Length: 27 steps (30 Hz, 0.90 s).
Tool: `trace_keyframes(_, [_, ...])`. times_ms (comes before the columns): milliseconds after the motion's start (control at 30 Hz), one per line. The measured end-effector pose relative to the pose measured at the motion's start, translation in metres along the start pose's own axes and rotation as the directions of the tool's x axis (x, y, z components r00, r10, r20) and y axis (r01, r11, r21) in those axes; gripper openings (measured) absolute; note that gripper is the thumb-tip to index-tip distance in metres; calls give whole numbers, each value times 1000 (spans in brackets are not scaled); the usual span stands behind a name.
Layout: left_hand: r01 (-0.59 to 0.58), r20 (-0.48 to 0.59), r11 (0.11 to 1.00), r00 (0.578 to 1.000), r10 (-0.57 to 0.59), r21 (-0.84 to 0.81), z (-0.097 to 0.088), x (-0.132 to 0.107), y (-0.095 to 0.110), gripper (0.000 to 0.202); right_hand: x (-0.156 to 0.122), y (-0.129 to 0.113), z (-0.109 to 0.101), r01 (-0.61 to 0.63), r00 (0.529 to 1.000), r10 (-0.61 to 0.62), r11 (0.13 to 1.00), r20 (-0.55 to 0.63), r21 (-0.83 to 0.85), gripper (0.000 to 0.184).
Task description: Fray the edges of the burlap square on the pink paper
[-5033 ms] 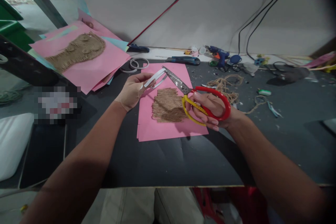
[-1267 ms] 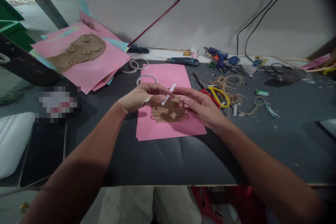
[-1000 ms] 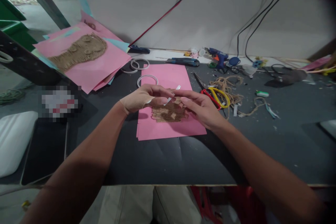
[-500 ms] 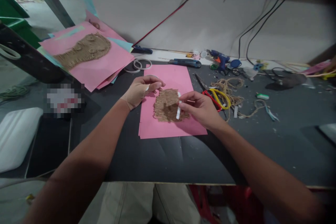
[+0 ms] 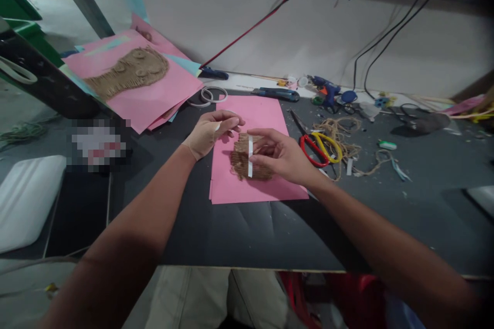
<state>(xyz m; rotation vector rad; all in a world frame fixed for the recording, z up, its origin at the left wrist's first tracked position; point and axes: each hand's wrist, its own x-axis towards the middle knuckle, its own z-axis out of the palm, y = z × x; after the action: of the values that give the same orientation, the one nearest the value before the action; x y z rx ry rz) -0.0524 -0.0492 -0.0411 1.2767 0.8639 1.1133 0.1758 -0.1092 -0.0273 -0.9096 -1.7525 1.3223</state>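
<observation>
Strip of white tape [image 5: 250,157] has shifted from the right edge to the middle of the jute patch [image 5: 241,164] on pink paper [image 5: 254,123]; right hand [image 5: 277,157] curls just beside it, holding nothing; left hand [image 5: 213,131] half-closed, empty.

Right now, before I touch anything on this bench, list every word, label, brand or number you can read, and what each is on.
No text can be read in this view.
The blue-handled utility knife and glue gun show no legible marking at this size.
The white strip shows no lettering.
The pixelated patch is unreadable.
</observation>
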Motion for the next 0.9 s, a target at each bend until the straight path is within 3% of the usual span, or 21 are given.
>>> trace_keyframes(200, [-44,20,999,999,44,-6,-4,0,4,32,31,-5,5,22,1000,-24,992,-18,-127,49])
trace_keyframes(333, [-12,25,999,1000,13,-30,-9,-1,8,36,43,-7,4,32,998,-37,992,-42,-126,54])
trace_keyframes(600, [69,186,975,976,-109,210,-14,-4,13,38,39,-1,4,-11,999,4,989,-45,-144,62])
trace_keyframes(900, [91,170,996,981,-93,15,-13,-3,8,36,31,-11,7,-21,999,9,954,-44,-299,52])
